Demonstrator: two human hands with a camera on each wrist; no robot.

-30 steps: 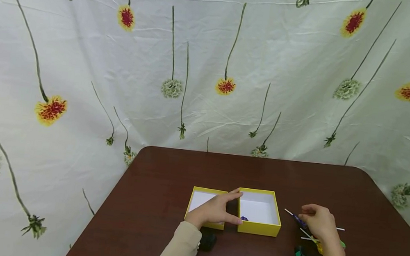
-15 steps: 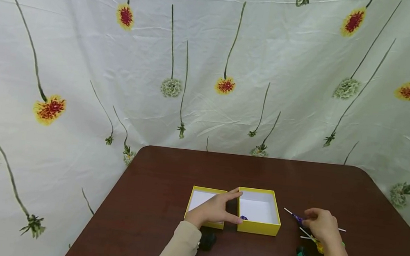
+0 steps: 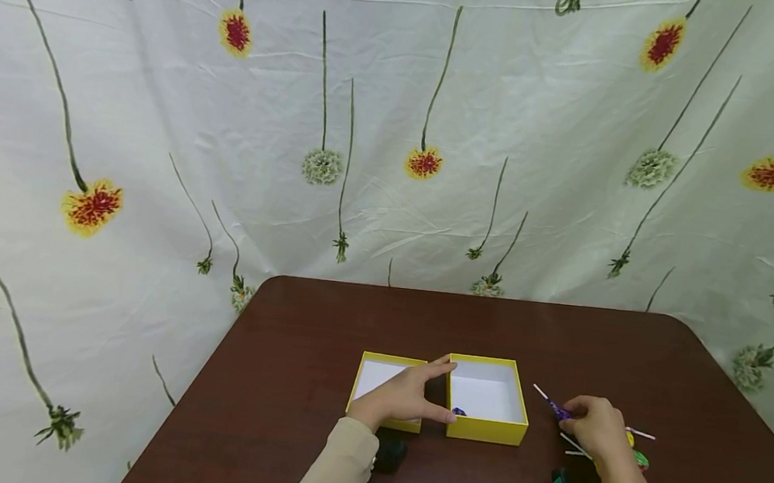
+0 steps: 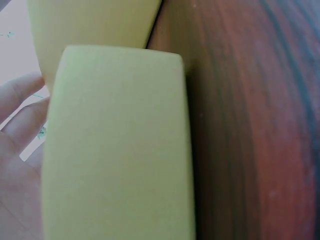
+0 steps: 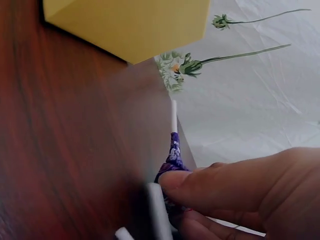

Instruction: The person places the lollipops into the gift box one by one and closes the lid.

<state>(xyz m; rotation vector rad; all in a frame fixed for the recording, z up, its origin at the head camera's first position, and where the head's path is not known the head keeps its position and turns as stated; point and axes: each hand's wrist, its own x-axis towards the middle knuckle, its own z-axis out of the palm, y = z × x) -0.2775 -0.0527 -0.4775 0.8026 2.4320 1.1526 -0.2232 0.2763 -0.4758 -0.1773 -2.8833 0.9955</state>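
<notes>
My left hand (image 3: pixel 403 395) holds the left side of a yellow box (image 3: pixel 486 430) with a white inside, its thumb at the front corner and its fingers at the back of that side. A small purple-wrapped item (image 3: pixel 459 412) shows in the box's front left corner. To the right, my right hand (image 3: pixel 598 431) pinches a lollipop (image 5: pixel 173 155) in a purple wrapper between thumb and fingers; its white stick points away toward the back. More lollipops lie beneath and beside this hand, among them a green one (image 3: pixel 640 459), partly hidden.
A second, shallower yellow box part (image 3: pixel 388 370), probably the lid, lies left of the box, under my left forearm. Black wrist devices (image 3: pixel 389 455) sit by both wrists. The dark brown table (image 3: pixel 325 305) ends at a flowered cloth (image 3: pixel 371 115).
My right hand has come down slightly and its fingers have taken hold of the purple lollipop. The left hand and the box have stayed put.
</notes>
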